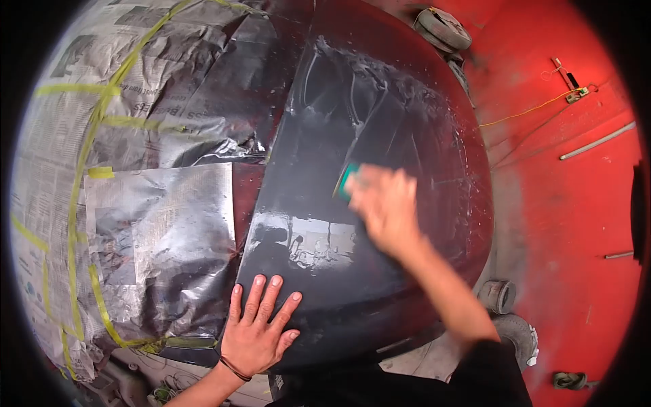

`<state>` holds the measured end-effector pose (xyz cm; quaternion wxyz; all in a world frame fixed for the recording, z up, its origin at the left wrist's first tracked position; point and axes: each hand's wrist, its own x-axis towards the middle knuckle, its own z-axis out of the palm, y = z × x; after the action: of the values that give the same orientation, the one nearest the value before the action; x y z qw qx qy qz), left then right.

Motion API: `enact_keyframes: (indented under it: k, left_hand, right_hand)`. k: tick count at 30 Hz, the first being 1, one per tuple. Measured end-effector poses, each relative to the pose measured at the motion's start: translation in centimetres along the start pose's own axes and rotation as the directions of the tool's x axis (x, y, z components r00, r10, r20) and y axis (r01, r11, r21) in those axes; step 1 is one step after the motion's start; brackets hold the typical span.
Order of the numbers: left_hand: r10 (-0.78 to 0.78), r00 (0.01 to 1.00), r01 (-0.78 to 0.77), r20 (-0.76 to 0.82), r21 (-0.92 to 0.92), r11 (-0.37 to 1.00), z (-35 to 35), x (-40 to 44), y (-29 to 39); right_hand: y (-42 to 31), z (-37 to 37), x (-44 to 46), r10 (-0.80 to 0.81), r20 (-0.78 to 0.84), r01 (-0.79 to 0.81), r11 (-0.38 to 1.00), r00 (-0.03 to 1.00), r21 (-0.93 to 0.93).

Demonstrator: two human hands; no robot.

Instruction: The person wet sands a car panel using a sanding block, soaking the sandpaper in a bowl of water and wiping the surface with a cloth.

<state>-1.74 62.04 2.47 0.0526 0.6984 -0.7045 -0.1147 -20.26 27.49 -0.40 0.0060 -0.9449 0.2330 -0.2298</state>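
My right hand (385, 207) is wrapped over a green sanding block (348, 180) and presses it against the wet dark grey car panel (319, 176). The hand is smeared by motion, and its fingers cover most of the block. A thin yellowish edge shows along the block's left side. My left hand (259, 332) lies flat near the panel's lower left edge with fingers spread, holding nothing. Milky water streaks run down the upper part of the panel, and a window-like reflection shines on it between my hands.
Newspaper masking (183, 230) with yellow tape (76, 197) covers the car's left side. The red wall (563, 203) on the right carries a thin yellow wire. A metal can (497, 296) and a tire (519, 339) stand on the floor at lower right.
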Motion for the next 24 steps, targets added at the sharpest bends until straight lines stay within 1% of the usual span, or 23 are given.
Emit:
enact_keyframes:
  k: [1,2,3,4,5,6,7,8,9,11,12,13,14,15,16,18,19,20,21,23,24]
  left_hand:
    - [0.004,1.000,-0.003,0.010,-0.012,1.000,-0.2,0.1,-0.1]
    - [0.010,1.000,-0.009,0.007,-0.023,1.000,-0.3,0.2,-0.1]
    - [0.014,1.000,-0.013,0.010,-0.033,0.999,-0.3,0.0,-0.1]
    - [0.013,1.000,-0.013,0.008,-0.034,0.999,-0.2,0.1,-0.3]
    - [0.022,1.000,-0.022,0.002,-0.007,1.000,-0.1,0.0,-0.4]
    - [0.018,1.000,-0.018,-0.010,-0.013,1.000,-0.1,0.0,-0.3]
    - [0.022,1.000,-0.022,-0.020,-0.012,1.000,0.1,0.0,-0.4]
    - [0.019,0.999,-0.020,-0.026,-0.011,1.000,0.0,-0.2,-0.5]
    - [0.011,1.000,-0.012,-0.022,-0.032,0.999,-0.4,-0.1,-0.4]
    - [0.013,1.000,-0.015,-0.019,-0.070,0.997,-0.5,-0.5,-0.2]
    - [0.012,0.999,-0.015,-0.041,-0.080,0.997,-0.4,-0.1,-0.6]
    - [0.007,0.998,-0.014,-0.061,-0.110,0.994,-0.4,-0.2,-0.7]
    - [0.006,0.998,-0.013,-0.057,-0.116,0.993,-0.4,-0.4,-0.6]
    - [0.009,0.998,-0.015,-0.057,-0.111,0.994,-0.4,-0.4,-0.7]
    - [0.010,0.998,-0.016,-0.057,-0.107,0.994,-0.3,-0.2,-0.8]
    - [0.008,0.998,-0.014,-0.066,-0.089,0.996,-0.3,0.0,-0.8]
    - [0.005,0.998,-0.011,-0.064,-0.091,0.996,-0.2,0.0,-0.8]
    - [0.006,0.999,-0.012,-0.054,-0.096,0.995,-0.1,-0.2,-0.7]
    - [0.005,0.999,-0.010,-0.050,-0.094,0.996,-0.2,-0.2,-0.6]
    - [0.004,0.998,-0.010,-0.060,-0.094,0.996,-0.2,0.1,-0.9]
    - [0.003,0.998,-0.010,-0.059,-0.115,0.993,-0.3,-0.2,-0.7]
  right_hand:
    - [-3.6,-0.7,-1.9,-0.017,0.028,0.012,0.985,0.999,0.175]
    - [-4.4,-0.6,-1.1,-0.032,0.016,0.028,0.980,0.999,0.199]
    - [-3.0,0.5,1.5,-0.028,-0.030,0.030,0.997,0.999,0.065]
    - [0.2,2.4,6.4,-0.036,-0.088,0.030,0.997,0.995,-0.068]
    - [3.9,5.4,11.3,0.089,-0.148,-0.098,0.994,0.985,-0.051]
    - [7.9,7.9,16.5,0.249,-0.172,-0.244,0.968,0.953,0.053]
    - [9.7,8.2,21.2,0.386,-0.083,-0.380,0.922,0.919,0.080]
    - [11.0,9.2,24.4,0.427,-0.062,-0.428,0.904,0.902,0.006]
    - [11.1,10.4,25.4,0.408,-0.124,-0.422,0.899,0.904,-0.119]
    - [8.4,9.4,21.7,0.330,-0.109,-0.323,0.943,0.938,0.073]
    - [6.4,8.3,18.7,0.174,-0.092,-0.179,0.982,0.980,-0.052]
    - [4.4,7.2,15.2,0.042,-0.095,-0.046,0.998,0.995,-0.035]
    - [2.2,5.8,12.5,-0.091,-0.129,0.093,0.996,0.988,0.011]
    - [0.1,4.6,10.7,-0.068,-0.063,0.074,0.994,0.996,0.085]
    - [0.1,4.4,10.8,-0.056,-0.012,0.057,0.994,0.998,0.095]
    - [2.8,5.9,15.4,-0.111,-0.028,0.112,0.993,0.993,0.043]
    - [4.7,8.0,18.9,-0.068,-0.093,0.069,0.998,0.993,0.008]
    - [6.0,9.1,22.8,0.109,-0.048,-0.109,0.994,0.993,0.006]
    - [6.9,9.4,26.6,0.264,-0.007,-0.264,0.965,0.965,0.014]
    - [7.5,10.6,30.0,0.338,0.003,-0.336,0.938,0.941,-0.084]
    - [7.0,11.0,28.2,0.272,-0.015,-0.273,0.961,0.962,-0.035]
